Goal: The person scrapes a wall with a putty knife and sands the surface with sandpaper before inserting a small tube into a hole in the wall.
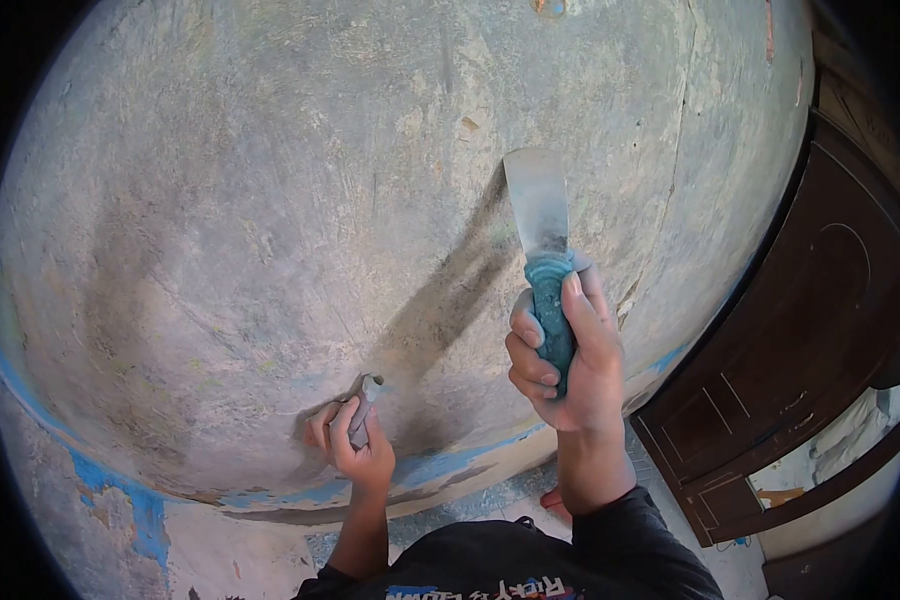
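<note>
A putty knife (538,205) with a broad metal blade and a teal handle is gripped in my right hand (580,345). Its blade points up, close in front of the worn grey wall (270,200), and throws a long shadow down to the left. Dust coats the lower part of the blade. Lower and to the left, my left hand (355,440) is closed around a small grey rolled or folded piece (367,400), whose end sticks out above the fingers near the wall. I cannot tell what this piece is made of.
Blue paint (150,520) shows in peeling patches along the wall's lower part. A crack (678,140) runs down the wall's right side. Dark brown wooden furniture (770,350) with carved panels stands at right. Pale floor tiles (660,480) lie below.
</note>
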`<state>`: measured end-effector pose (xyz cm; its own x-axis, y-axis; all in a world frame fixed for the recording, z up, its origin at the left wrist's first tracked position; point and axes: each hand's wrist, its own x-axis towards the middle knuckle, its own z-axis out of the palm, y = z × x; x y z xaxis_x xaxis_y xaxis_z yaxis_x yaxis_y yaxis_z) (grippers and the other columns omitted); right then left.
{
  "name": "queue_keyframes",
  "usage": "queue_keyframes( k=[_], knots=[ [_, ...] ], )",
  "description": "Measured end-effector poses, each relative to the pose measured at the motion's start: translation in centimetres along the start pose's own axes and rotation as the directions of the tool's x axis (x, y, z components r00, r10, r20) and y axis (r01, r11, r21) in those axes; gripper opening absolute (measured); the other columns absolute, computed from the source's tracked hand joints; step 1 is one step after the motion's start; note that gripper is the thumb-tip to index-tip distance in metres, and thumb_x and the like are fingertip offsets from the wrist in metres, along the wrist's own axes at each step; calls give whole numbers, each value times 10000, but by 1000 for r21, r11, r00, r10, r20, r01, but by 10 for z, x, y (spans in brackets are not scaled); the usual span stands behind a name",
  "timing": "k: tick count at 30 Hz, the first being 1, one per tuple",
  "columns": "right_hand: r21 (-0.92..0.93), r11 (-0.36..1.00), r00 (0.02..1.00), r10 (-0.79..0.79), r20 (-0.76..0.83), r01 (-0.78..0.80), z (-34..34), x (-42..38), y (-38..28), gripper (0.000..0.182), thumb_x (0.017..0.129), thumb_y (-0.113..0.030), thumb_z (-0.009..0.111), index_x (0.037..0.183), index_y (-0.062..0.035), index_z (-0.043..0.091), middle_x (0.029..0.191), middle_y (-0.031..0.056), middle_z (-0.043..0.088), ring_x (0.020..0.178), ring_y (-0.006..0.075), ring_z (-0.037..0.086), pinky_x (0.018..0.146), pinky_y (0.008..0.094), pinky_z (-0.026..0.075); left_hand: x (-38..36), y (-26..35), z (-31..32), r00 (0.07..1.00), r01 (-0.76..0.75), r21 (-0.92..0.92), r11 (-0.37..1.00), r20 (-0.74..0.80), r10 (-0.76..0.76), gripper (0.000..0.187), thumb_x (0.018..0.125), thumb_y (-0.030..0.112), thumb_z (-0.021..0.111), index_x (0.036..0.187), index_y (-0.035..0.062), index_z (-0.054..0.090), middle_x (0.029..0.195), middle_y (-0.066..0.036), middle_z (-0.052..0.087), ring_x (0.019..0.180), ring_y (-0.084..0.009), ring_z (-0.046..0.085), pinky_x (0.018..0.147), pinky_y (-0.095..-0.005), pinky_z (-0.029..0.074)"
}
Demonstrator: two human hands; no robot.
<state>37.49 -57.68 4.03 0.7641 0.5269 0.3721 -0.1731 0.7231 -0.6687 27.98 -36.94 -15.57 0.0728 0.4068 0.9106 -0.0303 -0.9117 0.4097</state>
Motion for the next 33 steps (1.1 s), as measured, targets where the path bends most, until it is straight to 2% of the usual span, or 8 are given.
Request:
queue_keyframes(
  k=[9,12,15,18,33],
  knots=[
    [9,999,999,34,35,-34,-3,1,-2,267,1105,-315,380,1340,-190,400,798,58,522,481,58,381,402,197,288,2,2,-3,1000,-5,12,1000,19,4,280,802,35,746,1073,79,692,1022,-121,614,966,-305,561,921,-460,354],
    [4,1000,1000,27,6,-27,-1,0,-2,256,1100,-313,392,1320,-184,411,789,61,516,471,55,375,391,190,278,3,5,-9,996,-18,42,999,92,14,319,823,-23,737,1126,33,652,1071,-149,597,1028,-313,563,920,-443,417],
    [-1,999,999,35,-11,-35,0,-2,-2,243,1096,-309,404,1298,-177,425,781,62,508,462,52,369,379,183,271,5,4,-10,994,-59,82,995,102,50,320,823,-24,737,1127,28,653,1062,-151,603,1019,-314,565,902,-434,431],
    [-9,999,999,51,17,-51,-3,-2,-4,272,1103,-322,392,1339,-187,403,795,57,521,487,59,387,413,197,288,0,0,-4,1000,-2,23,1000,31,1,276,804,43,755,1070,83,693,1019,-119,620,978,-304,561,932,-465,347],
    [-34,998,998,54,-8,-55,-5,-4,-2,248,1103,-321,396,1309,-183,406,777,54,516,491,56,385,414,197,282,1,0,-5,999,7,27,1000,42,-8,283,803,49,752,1077,86,694,1032,-119,627,977,-302,576,960,-469,346]
  ],
)
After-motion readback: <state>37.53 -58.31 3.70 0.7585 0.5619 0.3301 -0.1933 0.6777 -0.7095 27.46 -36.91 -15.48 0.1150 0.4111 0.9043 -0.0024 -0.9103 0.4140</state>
